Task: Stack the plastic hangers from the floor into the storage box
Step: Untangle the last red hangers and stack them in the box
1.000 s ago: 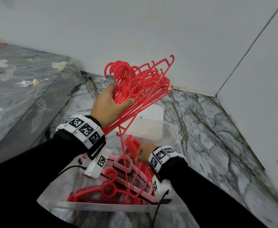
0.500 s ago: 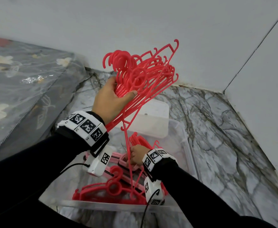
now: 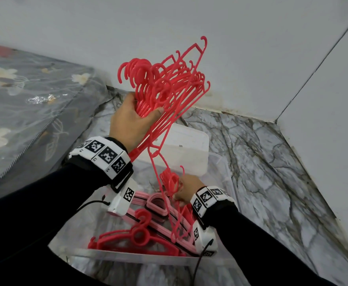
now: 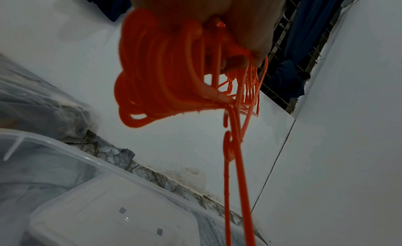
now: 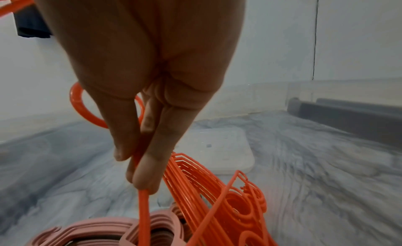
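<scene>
My left hand [image 3: 132,120] grips a thick bundle of thin red hangers [image 3: 169,87] by their necks, held up above the clear storage box [image 3: 229,178]. The left wrist view shows the bundle's hooks [image 4: 161,81] fanned out below my fingers. One red hanger [image 3: 158,182] dangles from the bundle down into the box. My right hand [image 3: 184,190] is low inside the box and pinches a thin red hanger [image 5: 143,208] between thumb and fingertips [image 5: 147,172]. Pink hangers [image 3: 156,203] and more red hangers [image 3: 136,238] lie in the box.
A white plastic lid [image 3: 187,145] lies at the box's far end. The floor [image 3: 272,182] is grey marble, and white walls meet in a corner at the right. A floral mattress [image 3: 24,96] runs along the left.
My left hand has lifted the red bundle a little higher. My right hand has stayed low in the box, still holding a red hanger.
</scene>
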